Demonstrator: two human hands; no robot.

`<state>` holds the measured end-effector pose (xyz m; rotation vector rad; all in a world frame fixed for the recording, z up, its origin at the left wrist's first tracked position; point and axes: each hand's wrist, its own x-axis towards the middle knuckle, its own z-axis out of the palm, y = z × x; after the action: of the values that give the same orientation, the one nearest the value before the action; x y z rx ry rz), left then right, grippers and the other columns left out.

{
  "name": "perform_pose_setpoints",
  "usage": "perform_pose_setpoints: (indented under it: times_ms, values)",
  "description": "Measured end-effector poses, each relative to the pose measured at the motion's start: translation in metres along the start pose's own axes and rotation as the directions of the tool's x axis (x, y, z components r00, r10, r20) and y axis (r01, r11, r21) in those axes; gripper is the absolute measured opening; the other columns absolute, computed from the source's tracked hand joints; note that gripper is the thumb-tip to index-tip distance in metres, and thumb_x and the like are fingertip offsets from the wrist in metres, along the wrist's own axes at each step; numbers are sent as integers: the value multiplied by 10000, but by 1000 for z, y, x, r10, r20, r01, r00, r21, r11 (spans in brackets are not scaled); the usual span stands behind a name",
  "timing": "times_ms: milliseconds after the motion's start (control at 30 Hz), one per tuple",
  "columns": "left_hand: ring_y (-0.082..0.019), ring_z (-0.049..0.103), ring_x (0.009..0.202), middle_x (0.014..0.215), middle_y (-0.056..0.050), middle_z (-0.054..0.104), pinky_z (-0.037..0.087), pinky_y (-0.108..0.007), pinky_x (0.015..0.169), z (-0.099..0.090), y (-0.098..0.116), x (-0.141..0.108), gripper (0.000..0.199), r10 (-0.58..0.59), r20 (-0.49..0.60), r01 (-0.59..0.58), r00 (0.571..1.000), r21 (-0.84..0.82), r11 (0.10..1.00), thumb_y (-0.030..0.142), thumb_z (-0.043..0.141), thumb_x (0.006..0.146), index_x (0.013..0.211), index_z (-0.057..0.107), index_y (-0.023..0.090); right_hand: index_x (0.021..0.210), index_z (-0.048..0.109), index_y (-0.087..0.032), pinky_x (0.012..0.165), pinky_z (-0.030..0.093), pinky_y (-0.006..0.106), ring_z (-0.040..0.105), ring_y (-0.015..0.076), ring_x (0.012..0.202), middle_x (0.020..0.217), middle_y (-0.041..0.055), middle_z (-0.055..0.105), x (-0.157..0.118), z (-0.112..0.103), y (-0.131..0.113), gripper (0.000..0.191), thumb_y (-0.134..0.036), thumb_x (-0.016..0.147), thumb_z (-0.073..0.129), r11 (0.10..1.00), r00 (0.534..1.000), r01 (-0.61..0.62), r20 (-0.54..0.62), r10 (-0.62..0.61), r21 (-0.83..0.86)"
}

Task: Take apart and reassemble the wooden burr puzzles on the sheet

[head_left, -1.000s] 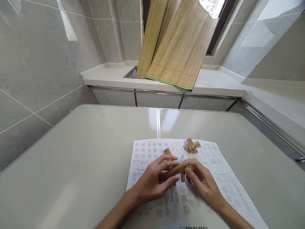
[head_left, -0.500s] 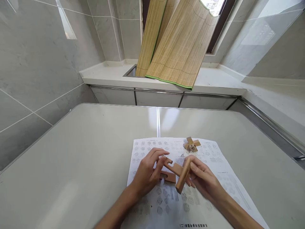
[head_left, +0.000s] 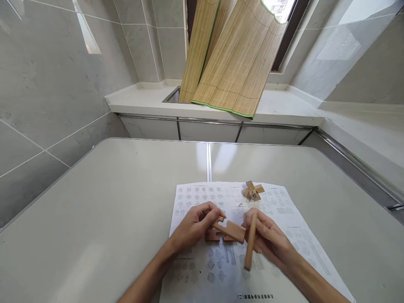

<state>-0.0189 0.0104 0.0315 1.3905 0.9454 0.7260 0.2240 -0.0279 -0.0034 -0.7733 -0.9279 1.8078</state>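
Between the thumb and fingers of my left hand [head_left: 202,221] is a notched wooden puzzle piece [head_left: 233,231], its free end pointing right. My right hand [head_left: 268,233] grips a long wooden puzzle piece [head_left: 251,244] near its upper end, tilted with its lower end toward me. The two pieces lie close together; whether they touch I cannot tell. Under the left-hand piece, a reddish wooden piece with a cutout [head_left: 212,235] rests on the printed paper sheet [head_left: 233,277], partly hidden.
An assembled cross-shaped wooden puzzle [head_left: 253,192] sits on the sheet's far part. The pale table [head_left: 94,210] has a seam down its middle. Beyond it, a bamboo mat [head_left: 233,67] hangs over a white ledge [head_left: 142,99] by the window. Tiled walls stand on both sides.
The two held wooden pieces, crossed together before, are now separated. My left hand has closed on the notched piece, and the right-hand piece has turned more upright in view.
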Motion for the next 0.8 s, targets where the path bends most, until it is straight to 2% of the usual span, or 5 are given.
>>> perform_pose_setpoints:
  times_ms: [167,233,433,567,800]
  values:
    - [-161,559,706,794,-13,646,441,-256,630,-11,-6,6,415,68,-283,-10,957,202,979,541,503,1053,969,709,191,867,619,-245,502,331,309,380,139,489,642,-26,504,4,0,-8,341,-566,943,704,988,980,88,-164,-109,-128]
    - [-174,589,720,812,-16,683,457,-269,646,-10,-9,6,390,111,-321,-1,941,322,947,515,496,1062,1005,717,199,864,616,-241,549,356,320,398,146,507,616,-34,507,5,1,-7,325,-535,999,651,974,974,90,-186,-130,-209]
    - [-229,650,843,891,-33,726,497,-346,783,-1,-19,4,241,239,-146,-98,960,625,774,361,515,1065,1062,717,228,903,613,-237,620,389,329,451,152,528,612,-43,573,8,1,1,283,-466,1067,583,934,958,116,-212,-195,-339]
    - [-251,648,869,881,-59,712,511,-368,772,0,-22,4,228,269,-74,-143,960,698,702,308,501,1067,1069,711,219,882,606,-235,645,398,325,439,140,526,624,-49,571,9,0,-2,286,-461,1058,595,939,949,127,-238,-209,-320]
    - [-239,634,885,994,-68,732,504,-394,810,0,-28,7,213,343,71,-258,937,802,538,228,461,1078,1005,659,200,830,597,-236,556,370,307,434,146,524,633,-40,542,12,2,-6,327,-507,1004,650,957,937,96,-301,-179,-273]
